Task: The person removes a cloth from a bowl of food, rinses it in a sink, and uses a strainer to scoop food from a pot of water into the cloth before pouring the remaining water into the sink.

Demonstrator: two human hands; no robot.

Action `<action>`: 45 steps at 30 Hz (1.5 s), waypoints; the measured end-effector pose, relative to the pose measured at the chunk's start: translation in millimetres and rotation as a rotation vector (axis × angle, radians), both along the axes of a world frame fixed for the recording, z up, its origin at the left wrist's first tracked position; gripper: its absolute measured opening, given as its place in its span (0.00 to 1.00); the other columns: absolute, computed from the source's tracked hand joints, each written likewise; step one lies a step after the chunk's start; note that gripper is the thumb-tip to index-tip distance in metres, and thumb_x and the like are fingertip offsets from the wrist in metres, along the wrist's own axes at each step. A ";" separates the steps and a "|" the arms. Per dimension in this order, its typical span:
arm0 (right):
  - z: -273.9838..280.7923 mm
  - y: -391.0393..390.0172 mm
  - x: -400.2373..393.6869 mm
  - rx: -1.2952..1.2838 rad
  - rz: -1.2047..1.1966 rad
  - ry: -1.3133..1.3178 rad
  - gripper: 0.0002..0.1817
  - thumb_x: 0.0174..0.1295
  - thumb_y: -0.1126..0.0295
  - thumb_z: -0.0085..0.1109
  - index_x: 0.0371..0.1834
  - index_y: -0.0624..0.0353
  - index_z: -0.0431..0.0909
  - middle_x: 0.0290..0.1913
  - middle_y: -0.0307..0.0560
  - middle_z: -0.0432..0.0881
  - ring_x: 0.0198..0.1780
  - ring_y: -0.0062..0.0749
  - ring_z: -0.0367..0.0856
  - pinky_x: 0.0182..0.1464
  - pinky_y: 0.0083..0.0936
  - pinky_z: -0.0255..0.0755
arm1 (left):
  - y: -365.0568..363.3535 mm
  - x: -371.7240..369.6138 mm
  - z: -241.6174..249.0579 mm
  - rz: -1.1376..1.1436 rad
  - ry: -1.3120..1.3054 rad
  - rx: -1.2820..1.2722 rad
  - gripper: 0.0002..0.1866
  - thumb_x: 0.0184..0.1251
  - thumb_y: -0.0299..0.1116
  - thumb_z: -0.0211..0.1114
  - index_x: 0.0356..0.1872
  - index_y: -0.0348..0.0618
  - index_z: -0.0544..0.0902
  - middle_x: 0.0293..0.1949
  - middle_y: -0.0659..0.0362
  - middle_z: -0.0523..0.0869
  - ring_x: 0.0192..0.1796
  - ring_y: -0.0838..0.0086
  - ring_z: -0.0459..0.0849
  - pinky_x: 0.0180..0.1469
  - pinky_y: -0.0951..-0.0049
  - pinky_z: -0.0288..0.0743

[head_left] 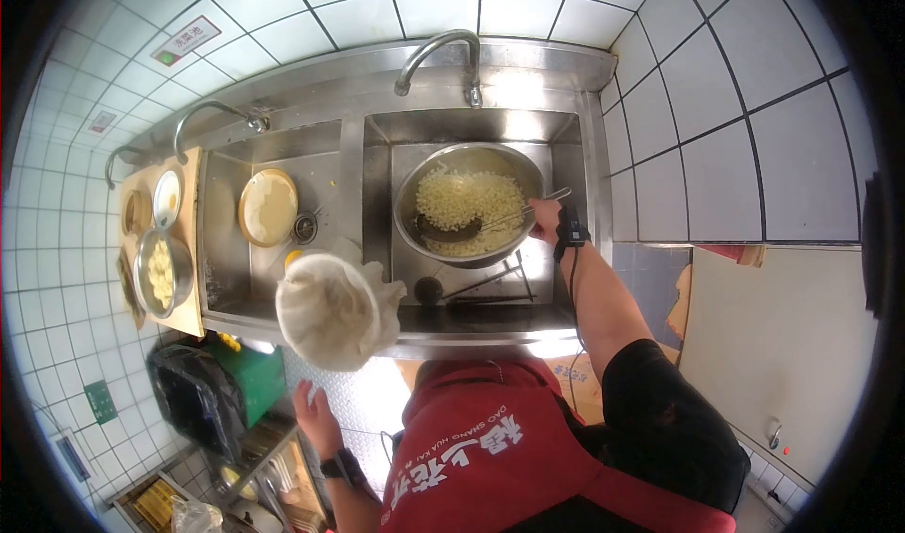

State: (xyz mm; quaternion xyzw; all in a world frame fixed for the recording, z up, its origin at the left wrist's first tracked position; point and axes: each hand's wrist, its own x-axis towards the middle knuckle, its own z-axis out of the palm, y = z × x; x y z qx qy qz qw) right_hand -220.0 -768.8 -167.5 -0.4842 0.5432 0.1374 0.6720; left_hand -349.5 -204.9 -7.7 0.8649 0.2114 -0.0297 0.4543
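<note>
Head view, clock directions read from the centre of the frame unless a vessel is named. Your right hand (545,220), at 2 to 3 o'clock, is closed around the handle of a ladle (451,229) at the rim of a large metal pot (407,229). The ladle's dark head lies among small pale cubes (468,196), near 7 o'clock within the pot; its handle slants up across the rim towards 3 o'clock. The pot stands in the right-hand sink basin (379,203), just above the centre, with a curved tap (439,43) at its 12 o'clock. Dark rods (490,288) lie in the basin at the pot's 6 o'clock.

Your left hand (318,418), at 7 to 8 o'clock, is released, its fingers apart and holding nothing. Nearest to it is a cloth-lined container (330,311) at 8 o'clock (the pale cloth spills over its edge), by the front edge of the sink. A round tan disc (268,207) lies in the adjoining basin (320,156), towards 10 o'clock, beside the drain (304,228). At 9 o'clock, a metal bowl (186,274) of yellow pieces (161,274) rests on a wooden board (190,311), with a smaller white bowl (168,198) above it.
</note>
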 end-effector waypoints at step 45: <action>-26.5 39.4 -131.3 -1.137 1.160 0.201 0.25 0.58 0.52 0.66 0.50 0.62 0.82 0.49 0.60 0.84 0.50 0.57 0.84 0.52 0.50 0.79 | -1.2 44.0 -47.6 0.200 0.074 -0.266 0.28 0.74 0.30 0.59 0.72 0.32 0.64 0.65 0.51 0.77 0.63 0.63 0.78 0.62 0.63 0.75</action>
